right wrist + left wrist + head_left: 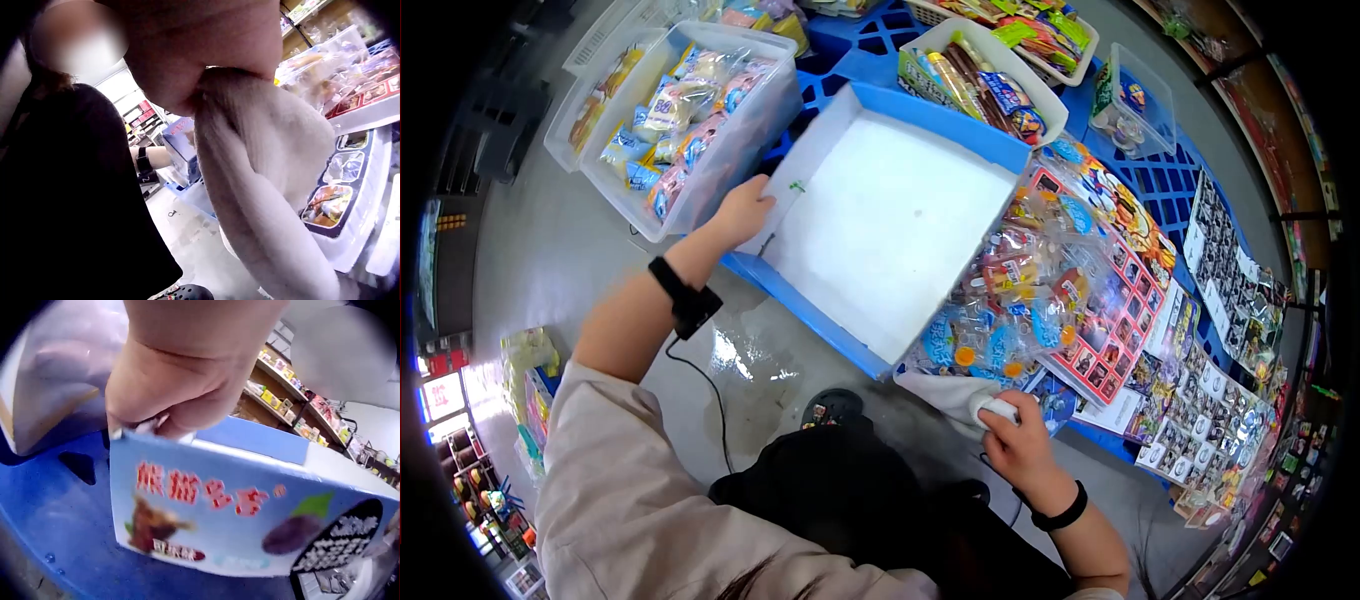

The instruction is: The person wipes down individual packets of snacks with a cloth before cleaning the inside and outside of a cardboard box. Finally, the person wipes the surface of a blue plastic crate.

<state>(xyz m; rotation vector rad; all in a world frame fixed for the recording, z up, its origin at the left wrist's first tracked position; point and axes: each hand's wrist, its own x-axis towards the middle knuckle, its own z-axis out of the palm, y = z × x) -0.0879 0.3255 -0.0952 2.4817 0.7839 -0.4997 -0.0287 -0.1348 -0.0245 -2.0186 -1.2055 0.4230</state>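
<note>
An open-topped cardboard box point(900, 215), white inside with blue sides, lies tilted at the middle of the head view. My left hand point(745, 211) grips its left corner; in the left wrist view that hand point(181, 381) is curled over the rim above the printed blue side point(231, 512). Below the box's lower right corner, my right hand point(1022, 442) holds a bunched white cloth point(950, 397). The right wrist view shows the cloth point(262, 156) hanging from the curled right hand point(206, 50), apart from the box.
Clear bins of packaged snacks point(700, 140) stand left of the box, with a white basket point(1050, 105) behind it. Bagged items point(1020, 290) and picture sheets point(1210, 420) lie to the right on a blue slatted platform point(855, 55). A black cord point(720, 400) hangs at the left wrist.
</note>
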